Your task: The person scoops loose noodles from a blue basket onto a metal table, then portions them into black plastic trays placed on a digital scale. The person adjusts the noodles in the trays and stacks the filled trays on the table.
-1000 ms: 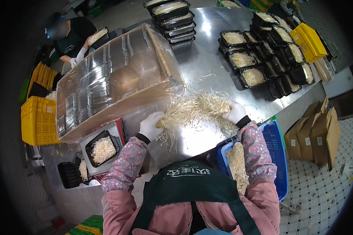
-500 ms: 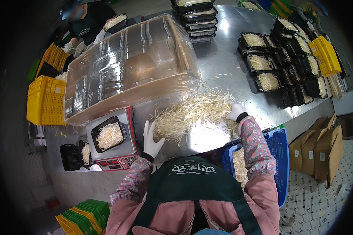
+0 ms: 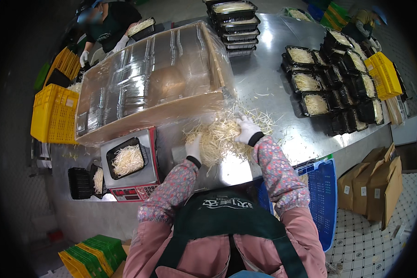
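A loose pile of pale bean sprouts lies on the metal table in front of me. My left hand, in a white glove, presses into the pile's left side, its fingertips partly hidden among the sprouts. From the right, my gloved right hand curls its fingers around sprouts, so the pile is squeezed between both hands. To the left, a black plastic tray filled with sprouts rests on a red and silver weighing scale.
Beyond the pile stands a plastic-lined carton of clear lids. Black trays of sprouts are stacked at right, with a blue crate below the table edge. A co-worker holds a tray at far left; another person is at far right.
My right hand has moved left and my left hand slightly right and away from me, both into the sprouts. The pile is narrower and more bunched.
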The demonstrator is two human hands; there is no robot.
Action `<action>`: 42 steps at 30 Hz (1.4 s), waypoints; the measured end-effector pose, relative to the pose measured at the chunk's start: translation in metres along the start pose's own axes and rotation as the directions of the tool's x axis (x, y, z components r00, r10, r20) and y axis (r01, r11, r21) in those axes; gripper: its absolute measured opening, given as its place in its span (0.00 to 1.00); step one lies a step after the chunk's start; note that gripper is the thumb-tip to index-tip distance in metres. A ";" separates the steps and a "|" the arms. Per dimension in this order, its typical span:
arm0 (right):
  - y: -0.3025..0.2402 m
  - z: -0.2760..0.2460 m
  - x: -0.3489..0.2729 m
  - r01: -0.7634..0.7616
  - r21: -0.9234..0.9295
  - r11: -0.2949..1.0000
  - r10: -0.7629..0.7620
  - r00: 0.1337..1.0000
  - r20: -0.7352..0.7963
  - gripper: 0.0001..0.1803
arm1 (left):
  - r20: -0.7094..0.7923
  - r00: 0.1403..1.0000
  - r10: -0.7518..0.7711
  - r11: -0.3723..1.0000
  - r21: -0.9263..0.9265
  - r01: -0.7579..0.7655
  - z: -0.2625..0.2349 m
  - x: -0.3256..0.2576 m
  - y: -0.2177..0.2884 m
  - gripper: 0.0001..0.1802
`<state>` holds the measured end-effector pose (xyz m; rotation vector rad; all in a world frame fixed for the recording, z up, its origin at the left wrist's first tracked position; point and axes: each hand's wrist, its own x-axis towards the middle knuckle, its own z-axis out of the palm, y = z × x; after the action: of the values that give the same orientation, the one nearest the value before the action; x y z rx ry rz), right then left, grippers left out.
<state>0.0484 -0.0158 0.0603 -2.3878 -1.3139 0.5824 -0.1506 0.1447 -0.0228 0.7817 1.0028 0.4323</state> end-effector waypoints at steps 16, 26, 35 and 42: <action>0.090 -0.088 -0.085 -0.102 0.978 0.181 0.402 0.915 0.021 0.31 | 0.679 0.696 -0.233 0.914 -0.091 0.394 0.176 -0.030 0.019 0.21; 0.076 -0.032 -0.058 -0.247 0.901 0.357 0.539 0.842 0.017 0.37 | 0.411 0.907 -0.092 0.988 0.150 0.032 0.076 -0.039 0.054 0.21; 0.100 -0.052 -0.085 -0.209 0.887 0.412 0.451 0.892 0.000 0.22 | 0.296 0.955 -0.015 0.989 0.146 -0.030 -0.026 -0.021 0.045 0.26; 0.132 -0.049 -0.093 -0.353 0.552 0.755 0.511 0.844 -0.160 0.24 | 0.202 0.975 0.095 0.985 0.123 -0.122 -0.070 -0.018 0.050 0.28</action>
<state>0.1218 -0.1676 0.0553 -2.2043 -0.3826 0.5642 -0.2196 0.1926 0.0039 0.9852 0.8136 0.3758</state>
